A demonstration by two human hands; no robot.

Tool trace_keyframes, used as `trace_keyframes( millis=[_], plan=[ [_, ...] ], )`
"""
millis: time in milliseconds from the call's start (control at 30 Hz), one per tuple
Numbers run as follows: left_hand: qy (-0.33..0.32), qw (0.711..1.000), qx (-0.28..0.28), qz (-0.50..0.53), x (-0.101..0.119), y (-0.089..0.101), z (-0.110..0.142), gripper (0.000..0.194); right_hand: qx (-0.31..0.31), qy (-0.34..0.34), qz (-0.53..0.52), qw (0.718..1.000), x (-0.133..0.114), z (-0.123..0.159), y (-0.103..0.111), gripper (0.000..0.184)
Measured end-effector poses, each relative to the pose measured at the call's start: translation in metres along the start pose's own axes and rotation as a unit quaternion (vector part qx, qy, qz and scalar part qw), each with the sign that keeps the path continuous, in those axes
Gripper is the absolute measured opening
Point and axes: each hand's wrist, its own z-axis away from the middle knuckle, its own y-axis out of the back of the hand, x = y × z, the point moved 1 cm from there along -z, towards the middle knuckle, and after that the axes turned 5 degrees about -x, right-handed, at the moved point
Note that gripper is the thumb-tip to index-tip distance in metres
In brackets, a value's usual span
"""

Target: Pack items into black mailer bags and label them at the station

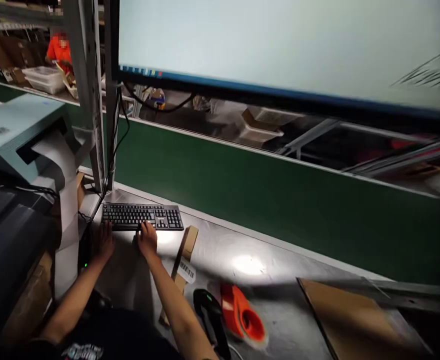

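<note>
Keyboard [128,215] partly under right grip [147,241]

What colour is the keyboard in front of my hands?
The keyboard is black with pale key markings, best seen in the head view.

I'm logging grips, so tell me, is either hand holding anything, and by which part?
Nothing is held: the left hand and the right hand have their fingers at the near edge of the keyboard.
</note>
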Motion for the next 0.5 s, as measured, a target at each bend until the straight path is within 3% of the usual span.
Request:
trace_keyframes(
  millis=[67,133,267,500],
  plan=[
    [0.003,0.999,-0.031,-0.010,-0.007,-0.015,0.010,0.056,-0.012,-0.022,-0.005,1.000,0.005,0.009,0.001,0.050],
    [-0.008,0.999,-0.038,-0.016,-0.014,-0.023,0.009,0.057,-0.010,-0.002,-0.009,1.000,0.011,0.021,-0.003,0.050],
    [-0.009,0.999,0.004,-0.040,-0.017,-0.028,-0.001,0.061,0.007,0.080,-0.027,0.996,0.008,0.025,-0.018,0.043],
    [0.008,1.000,0.021,-0.012,-0.017,-0.019,-0.003,0.055,-0.151,0.157,-0.076,0.973,-0.071,-0.038,-0.030,0.054]
  ],
)
